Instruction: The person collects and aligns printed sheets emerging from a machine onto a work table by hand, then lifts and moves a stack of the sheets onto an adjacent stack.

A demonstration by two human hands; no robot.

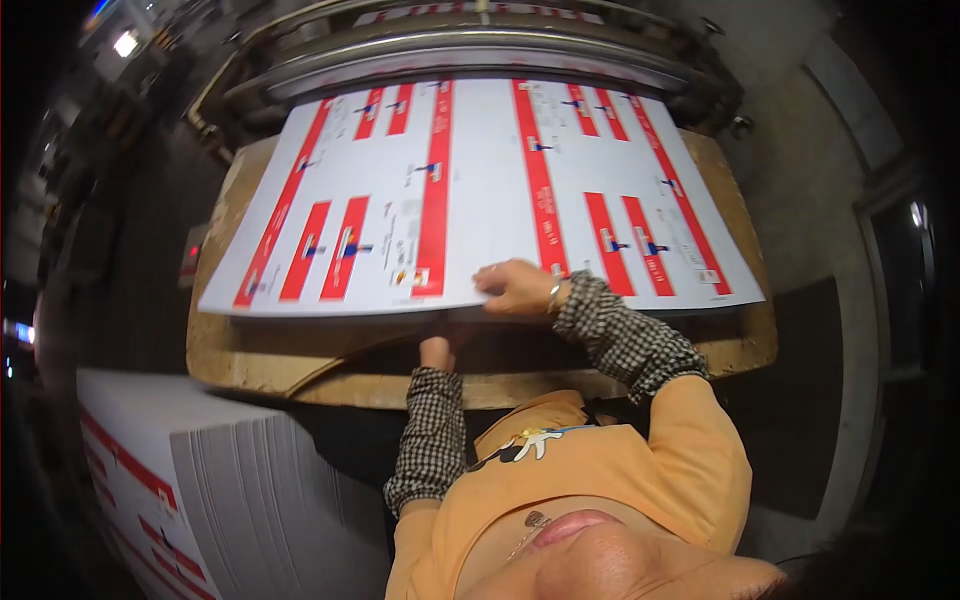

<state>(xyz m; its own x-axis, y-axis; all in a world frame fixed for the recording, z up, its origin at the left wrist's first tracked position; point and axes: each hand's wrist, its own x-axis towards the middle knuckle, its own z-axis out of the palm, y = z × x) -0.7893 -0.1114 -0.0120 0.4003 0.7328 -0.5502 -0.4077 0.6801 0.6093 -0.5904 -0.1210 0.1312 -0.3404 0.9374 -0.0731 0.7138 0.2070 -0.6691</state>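
A large white printed sheet point(480, 200) with red bands and small blue marks lies across a worn wooden board point(240, 350), its far end reaching the machine's rollers. At the middle of its near edge, my right hand point(518, 288) has its fingers bent on top, with the sheet's edge between fingers and thumb. My left hand point(437, 350) reaches beneath that same edge, a little left of the right one. The sheet hides its fingers, so their hold cannot be seen.
Metal rollers and a frame point(480, 45) span the far side of the board. A tall stack of printed sheets point(240, 470) stands at the lower left, close to my left arm. Concrete floor point(780, 60) shows on the right.
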